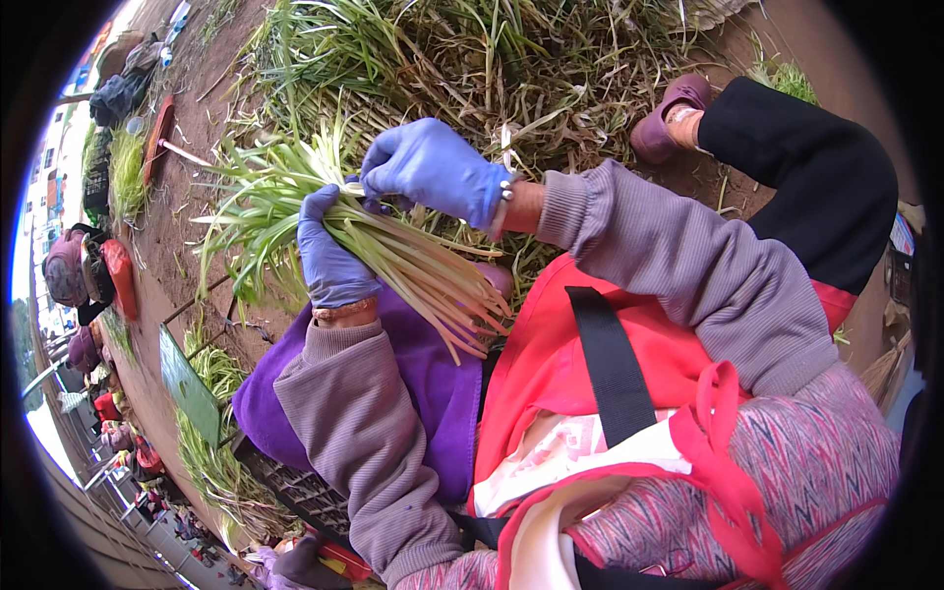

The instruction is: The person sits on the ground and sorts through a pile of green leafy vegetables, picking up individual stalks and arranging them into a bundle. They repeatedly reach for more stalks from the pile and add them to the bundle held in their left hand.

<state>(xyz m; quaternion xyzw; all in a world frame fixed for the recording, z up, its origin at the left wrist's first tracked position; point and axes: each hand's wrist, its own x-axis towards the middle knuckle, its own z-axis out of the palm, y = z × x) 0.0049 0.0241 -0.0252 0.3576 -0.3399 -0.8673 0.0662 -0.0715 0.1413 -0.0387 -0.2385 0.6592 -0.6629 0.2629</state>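
Observation:
My left hand (pixel 330 254), in a blue-violet glove, is wrapped around a thick bunch of long leafy green stalks (pixel 398 258). The bunch lies at a slant over my lap, its green leaves fanning to the upper left and its pale stalk ends towards the lower right. My right hand (pixel 435 173), gloved alike, is bent over the upper side of the bunch. Its fingertips pinch at a pale strand (pixel 354 189) beside my left thumb; some of those fingers are hidden behind the hand.
A large heap of greens and dry trimmings (pixel 472 74) lies on the bare soil ahead. To the left are a green board (pixel 189 387), more greens (pixel 214 457), a black plastic crate (pixel 295 487) and a long-handled red tool (pixel 158 140). A backpack (pixel 70 269) and people stand farther off.

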